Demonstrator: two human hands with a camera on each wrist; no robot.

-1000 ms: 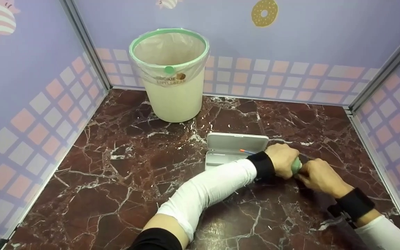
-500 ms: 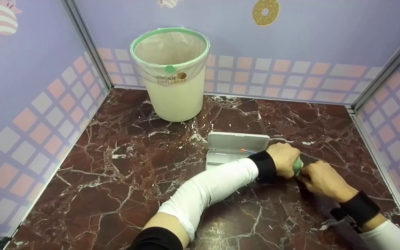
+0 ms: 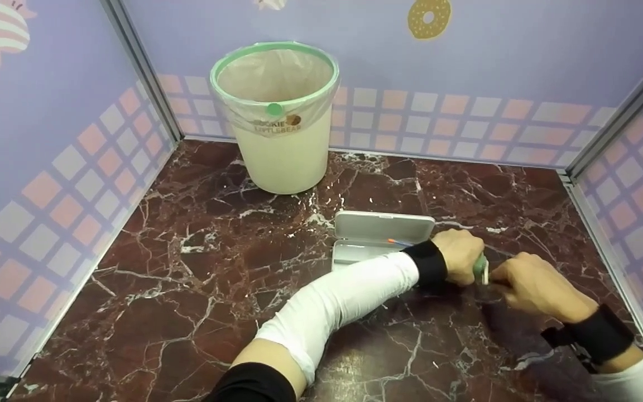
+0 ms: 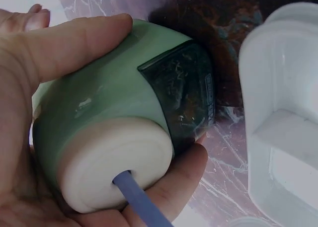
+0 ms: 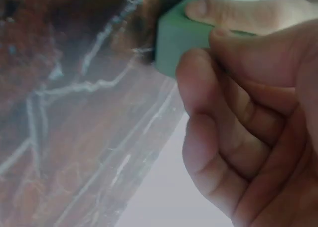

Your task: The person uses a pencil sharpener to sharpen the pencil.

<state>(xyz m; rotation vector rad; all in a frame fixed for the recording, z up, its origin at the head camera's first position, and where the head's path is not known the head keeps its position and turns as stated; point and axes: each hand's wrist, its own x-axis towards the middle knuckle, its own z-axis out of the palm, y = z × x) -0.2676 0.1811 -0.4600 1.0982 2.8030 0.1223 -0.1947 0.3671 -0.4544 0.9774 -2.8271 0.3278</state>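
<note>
In the head view my left hand (image 3: 458,254) grips a rounded green pencil sharpener (image 3: 479,268) just above the table, right of an open pencil case (image 3: 384,226). The left wrist view shows the sharpener's green body (image 4: 99,100), a dark see-through shavings window (image 4: 184,93) and a cream round face. A blue-violet pencil (image 4: 144,202) runs into the hole in that face. The head view shows its orange end (image 3: 392,241) over the case. At the sharpener's opposite side, my right hand (image 3: 545,285) pinches near the cream crank (image 3: 485,273); its fingers partly hide the grip.
A cream bin (image 3: 282,162) with a green rim and a clear liner stands at the back. Small pale crumbs lie on the dark red marbled table (image 3: 187,312) near it. Patterned panels (image 3: 438,72) enclose the back and both sides.
My right hand has shifted slightly right and turned at the crank, which now shows its pale edge. My left hand keeps the sharpener almost in place. The head view has tilted slightly.
</note>
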